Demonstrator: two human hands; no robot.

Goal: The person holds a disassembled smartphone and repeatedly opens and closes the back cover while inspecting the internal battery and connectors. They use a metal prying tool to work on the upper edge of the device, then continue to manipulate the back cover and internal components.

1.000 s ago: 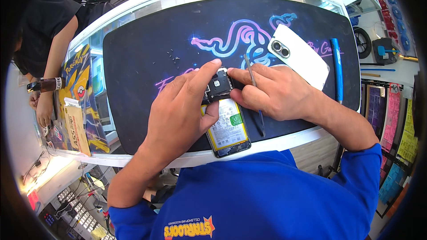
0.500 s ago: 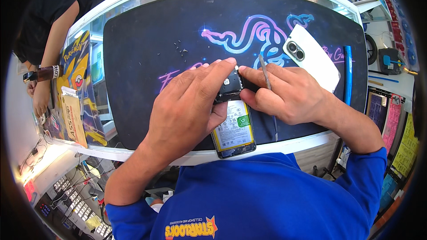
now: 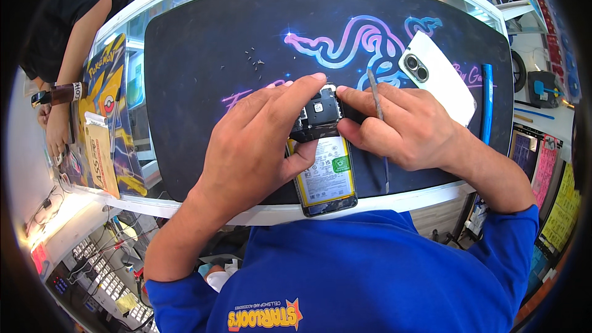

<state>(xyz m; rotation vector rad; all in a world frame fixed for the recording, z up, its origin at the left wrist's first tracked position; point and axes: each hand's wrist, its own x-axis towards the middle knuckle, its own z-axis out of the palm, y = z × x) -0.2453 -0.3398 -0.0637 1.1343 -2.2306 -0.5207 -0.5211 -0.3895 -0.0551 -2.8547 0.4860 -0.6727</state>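
Opened black phone point(image 3: 323, 163), yellow-edged battery point(image 3: 322, 179) bare, slim tool point(image 3: 377, 100) to its right

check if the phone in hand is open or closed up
Open: the phone has no back cover on, leaving its yellow-edged battery exposed and black inner parts showing between the left hand and right hand.

The view came from the person's head, through the left one of two wide fisheye cameras worn side by side. It looked steeply down past the blue shirt point(image 3: 370, 265), which filled the lower edge, and faced out across the counter point(image 3: 419, 196). The left hand point(image 3: 253, 132) and right hand point(image 3: 404, 126) sat mid-frame at close range. Toward the dark, rounded rim, the counter's far edge bowed into an arc.
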